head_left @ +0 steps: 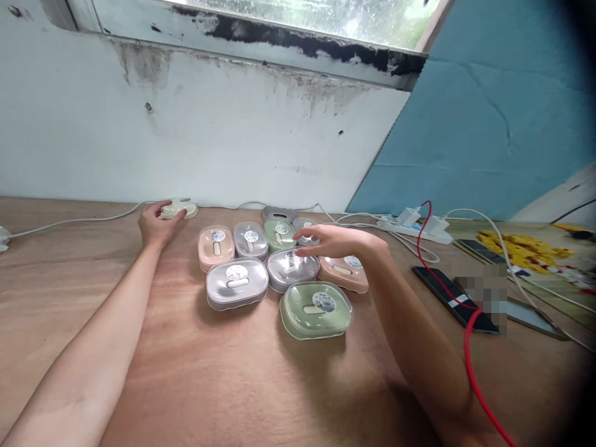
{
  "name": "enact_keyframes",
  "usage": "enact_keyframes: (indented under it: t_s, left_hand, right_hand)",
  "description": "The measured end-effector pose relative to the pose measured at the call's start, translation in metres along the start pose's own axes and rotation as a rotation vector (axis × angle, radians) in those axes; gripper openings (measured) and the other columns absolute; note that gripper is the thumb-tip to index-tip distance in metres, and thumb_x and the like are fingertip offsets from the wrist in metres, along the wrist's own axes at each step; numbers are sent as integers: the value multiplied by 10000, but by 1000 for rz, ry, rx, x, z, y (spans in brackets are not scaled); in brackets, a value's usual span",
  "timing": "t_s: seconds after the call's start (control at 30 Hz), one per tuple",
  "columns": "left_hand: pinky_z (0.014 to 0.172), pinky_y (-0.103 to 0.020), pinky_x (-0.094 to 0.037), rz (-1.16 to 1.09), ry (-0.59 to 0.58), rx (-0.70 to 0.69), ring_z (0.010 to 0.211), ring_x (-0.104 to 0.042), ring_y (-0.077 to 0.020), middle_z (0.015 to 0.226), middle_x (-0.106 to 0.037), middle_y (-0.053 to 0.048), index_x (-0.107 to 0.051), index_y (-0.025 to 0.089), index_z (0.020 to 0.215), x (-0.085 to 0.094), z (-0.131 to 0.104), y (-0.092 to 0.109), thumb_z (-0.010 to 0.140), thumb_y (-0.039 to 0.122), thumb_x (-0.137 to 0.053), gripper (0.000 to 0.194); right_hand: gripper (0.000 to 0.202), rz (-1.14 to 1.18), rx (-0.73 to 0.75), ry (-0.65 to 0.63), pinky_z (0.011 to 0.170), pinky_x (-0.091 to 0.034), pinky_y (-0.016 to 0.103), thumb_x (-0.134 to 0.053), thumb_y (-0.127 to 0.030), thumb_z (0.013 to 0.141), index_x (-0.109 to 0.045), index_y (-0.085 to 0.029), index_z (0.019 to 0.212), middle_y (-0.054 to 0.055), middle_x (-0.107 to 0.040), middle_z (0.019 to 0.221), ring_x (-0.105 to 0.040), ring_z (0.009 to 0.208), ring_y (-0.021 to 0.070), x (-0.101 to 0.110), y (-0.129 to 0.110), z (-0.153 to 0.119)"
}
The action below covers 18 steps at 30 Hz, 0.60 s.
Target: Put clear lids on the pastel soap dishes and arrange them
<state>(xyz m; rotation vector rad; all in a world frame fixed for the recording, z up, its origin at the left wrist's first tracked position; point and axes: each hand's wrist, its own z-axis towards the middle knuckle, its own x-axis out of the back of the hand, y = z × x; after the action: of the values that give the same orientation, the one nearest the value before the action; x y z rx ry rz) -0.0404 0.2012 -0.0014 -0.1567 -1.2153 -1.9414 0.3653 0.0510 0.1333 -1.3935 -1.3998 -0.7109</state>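
Observation:
My left hand (pixel 159 225) is at the back left, thumb and fingers around a low cream plastic box (pixel 179 209) near the wall. Several rounded plastic boxes with clear lids and round labels, looking like soap boxes, stand grouped to its right. Over them hovers my right hand (pixel 333 241), fingers stretched out and holding nothing, its tips close above a grey box (pixel 293 270). In front lie a green box (pixel 316 313) and another grey box (pixel 237 287). A pink box (pixel 216 248) is at the group's left; a second pink box (pixel 338 273) lies partly behind my right wrist.
A white power strip (pixel 414 228) with chargers and cables sits at the back right. Nearby are a black phone (pixel 454 301), a red cable (pixel 472 347) crossing by my right arm, and a yellow heap (pixel 521 251). The white wall (pixel 209 136) bounds the wooden table behind.

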Motion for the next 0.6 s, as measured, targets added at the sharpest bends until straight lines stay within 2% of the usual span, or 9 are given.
enact_keyframes:
  t_s: [0.07, 0.13, 0.23, 0.33, 0.47, 0.6]
  left_hand:
    - [1032, -440, -476, 55, -39, 18, 1157, -582, -292, 1156, -663, -88, -658, 143, 1142, 2, 1, -6, 798, 511, -736, 510]
    - [1087, -485, -418, 120, -81, 40, 1243, -519, -325, 1212, -621, -113, -604, 118, 1158, 2, 0, -10, 817, 475, -732, 510]
    - [1164, -568, -299, 228, -150, 69, 1345, -444, -376, 1367, -523, -197, -500, 91, 1248, 3, 0, -10, 826, 441, -744, 600]
    - [1205, -586, -202, 316, -236, 80, 1401, -413, -385, 1460, -460, -232, -413, 82, 1339, 5, 1, -6, 853, 511, -715, 715]
    - [1190, -570, -226, 405, -331, 88, 1416, -408, -403, 1496, -455, -252, -322, 57, 1460, 9, 4, 1, 915, 616, -594, 827]
    - [1195, -585, -223, 464, -403, 70, 1459, -352, -436, 1576, -363, -266, -356, 48, 1487, 9, 5, 3, 928, 649, -547, 843]
  right_hand:
    - [602, 8, 4, 3, 955, -483, 361, -581, -602, 898, -575, -253, 1388, 109, -576, 1441, -578, 1253, 299, 0, 1, 0]
    - [610, 15, 13, 10, 972, -482, 372, -586, -627, 881, -585, -272, 1377, 96, -583, 1438, -579, 1258, 308, 0, 2, 0]
    - [637, 22, 6, 16, 995, -480, 389, -604, -666, 844, -592, -304, 1369, 71, -592, 1435, -579, 1263, 326, -1, 3, 0]
    - [645, 24, -5, 11, 999, -485, 405, -599, -670, 839, -586, -311, 1374, 63, -574, 1461, -578, 1264, 326, -1, 3, -1]
    - [648, 28, -3, 18, 986, -496, 411, -606, -679, 823, -594, -318, 1362, 55, -581, 1456, -588, 1255, 330, 0, 1, -3]
    - [658, 29, -4, 20, 1002, -491, 417, -595, -696, 829, -579, -326, 1374, 54, -571, 1468, -587, 1261, 327, 0, 2, -3]
